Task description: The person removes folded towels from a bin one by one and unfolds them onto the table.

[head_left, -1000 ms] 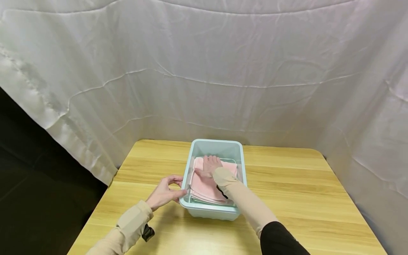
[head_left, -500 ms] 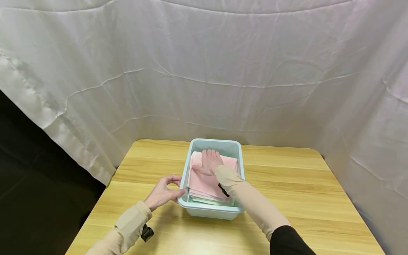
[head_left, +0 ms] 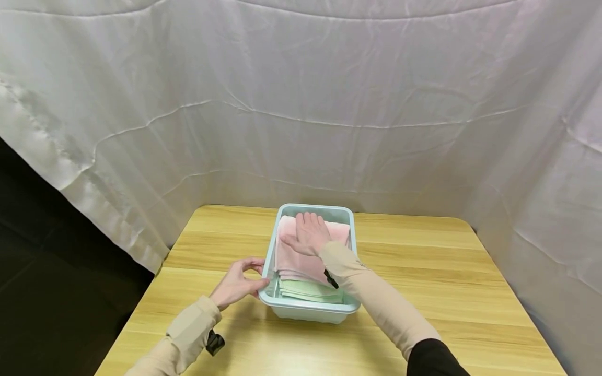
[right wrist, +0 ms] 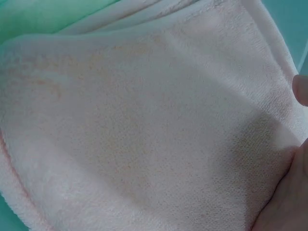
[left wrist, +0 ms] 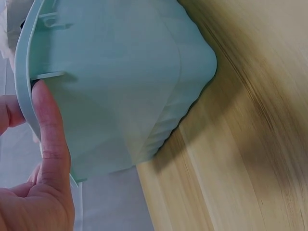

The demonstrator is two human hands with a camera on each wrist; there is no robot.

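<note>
A light blue plastic bin point(head_left: 312, 315) holds a folded pink towel point(head_left: 298, 261) lying over a folded green towel point(head_left: 310, 291). With fingers outstretched, my right hand point(head_left: 309, 235) lies flat on the pink towel. My left hand point(head_left: 239, 283) pinches the bin's left rim between thumb and fingers. In the left wrist view one finger point(left wrist: 51, 130) presses under the rim, against the outer wall. The pink towel's fuzzy surface point(right wrist: 120, 120) fills most of the right wrist view, and part of the right hand point(right wrist: 284, 207) shows at the edge.
The bin stands on a wooden table point(head_left: 423, 282), near its back edge. Pale curtains point(head_left: 329, 104) hang behind and along the sides, with a dark area point(head_left: 61, 292) at the left.
My right hand has slid the pink towel toward the far end of the bin, uncovering more of the green towel at the near end. My left hand keeps its grip on the rim.
</note>
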